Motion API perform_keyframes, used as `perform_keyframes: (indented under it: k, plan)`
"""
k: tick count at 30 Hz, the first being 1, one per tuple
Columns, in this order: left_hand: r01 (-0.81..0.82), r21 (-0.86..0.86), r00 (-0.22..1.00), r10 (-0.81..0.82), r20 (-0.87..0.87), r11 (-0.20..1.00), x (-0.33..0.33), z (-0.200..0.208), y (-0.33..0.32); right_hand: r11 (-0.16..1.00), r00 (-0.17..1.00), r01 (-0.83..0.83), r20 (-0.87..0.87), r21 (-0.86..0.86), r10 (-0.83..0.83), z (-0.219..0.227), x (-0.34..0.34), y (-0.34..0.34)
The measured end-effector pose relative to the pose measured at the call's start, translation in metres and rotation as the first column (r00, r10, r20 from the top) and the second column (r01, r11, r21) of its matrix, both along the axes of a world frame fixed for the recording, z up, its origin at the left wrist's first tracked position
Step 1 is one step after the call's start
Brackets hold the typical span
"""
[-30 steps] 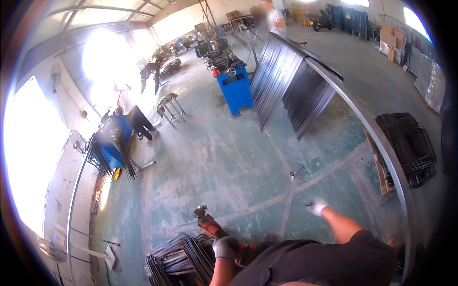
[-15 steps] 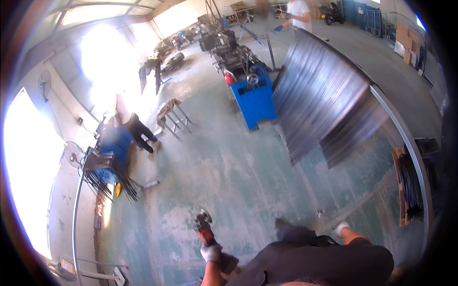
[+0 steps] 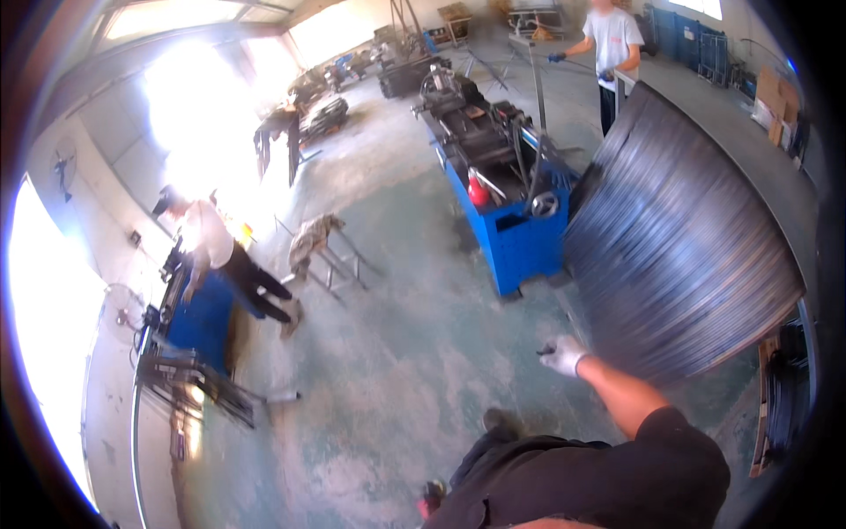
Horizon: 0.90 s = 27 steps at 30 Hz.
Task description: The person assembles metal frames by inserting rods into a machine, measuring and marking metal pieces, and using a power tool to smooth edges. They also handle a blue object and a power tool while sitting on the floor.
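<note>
1. Sheets, a big stack of dark ribbed metal, now fill the 3 o'clock side, much closer than a second ago; the person has moved up to them.
2. Machine, blue, stands at 12 o'clock, touching the stack's left edge.
3. Right hand, gloved, fingers curled, perhaps pinching something small, just beside the stack's lower edge.
4. Left hand: hidden; only a red-black tool shows at 6 o'clock, so its grip cannot be told.
</note>
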<state>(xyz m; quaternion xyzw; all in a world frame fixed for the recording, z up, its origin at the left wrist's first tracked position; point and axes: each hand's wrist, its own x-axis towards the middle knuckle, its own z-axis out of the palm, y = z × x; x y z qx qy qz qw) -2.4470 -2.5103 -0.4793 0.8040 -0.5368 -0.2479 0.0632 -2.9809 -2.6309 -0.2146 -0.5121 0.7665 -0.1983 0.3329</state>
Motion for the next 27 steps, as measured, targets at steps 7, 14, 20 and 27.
perform_keyframes:
  k: [7,14,20,27]
  plan:
    - [0.228,-0.122,0.967,-0.210,0.145,0.966,-0.037,-0.021,-0.185,0.996,0.998,-0.057,0.025,0.062,0.056,0.023,0.017,-0.122]
    - [0.387,-0.360,0.922,-0.368,0.123,0.849,0.022,-0.050,-0.442,0.969,0.977,-0.176,0.089,-0.174,0.193,0.087,0.046,-0.343]
    - [0.102,-0.177,0.973,-0.136,-0.188,0.979,-0.009,0.004,-0.592,0.931,0.951,-0.220,0.150,-0.290,0.272,0.133,0.051,-0.535]
    - [0.219,-0.294,0.935,-0.286,-0.211,0.930,-0.066,0.044,-0.809,0.807,0.884,-0.426,0.001,-0.408,0.467,0.142,0.059,-0.758]
